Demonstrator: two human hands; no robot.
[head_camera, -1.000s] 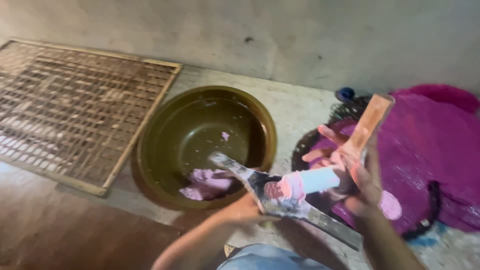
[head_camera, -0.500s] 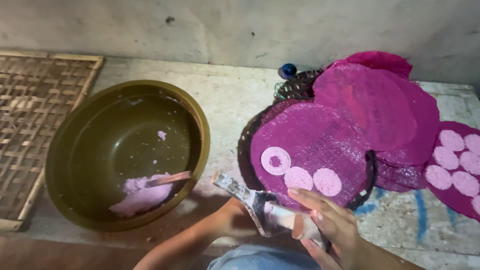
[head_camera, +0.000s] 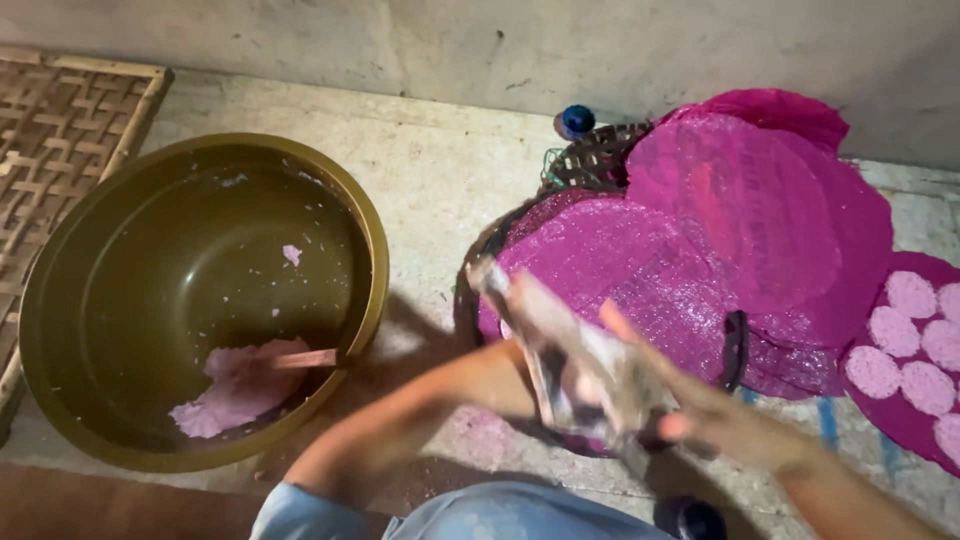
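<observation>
olive basin (head_camera: 370, 260) | woven bamboo tray (head_camera: 60, 130) | blue cap (head_camera: 577, 120)

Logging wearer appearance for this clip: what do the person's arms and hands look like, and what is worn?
Both forearms are bare, no sleeves, gloves, rings or watch visible. The right hand is motion-blurred, fingers long and bare. The left hand is mostly hidden. Light blue cloth shows at the frame's bottom edge.

Blurred metal tool (head_camera: 575, 360), left hand behind it, right hand (head_camera: 725, 415) smeared

Right hand (head_camera: 715, 415) blurred, fingers spread; left hand (head_camera: 530, 375) apparently gripping
</observation>
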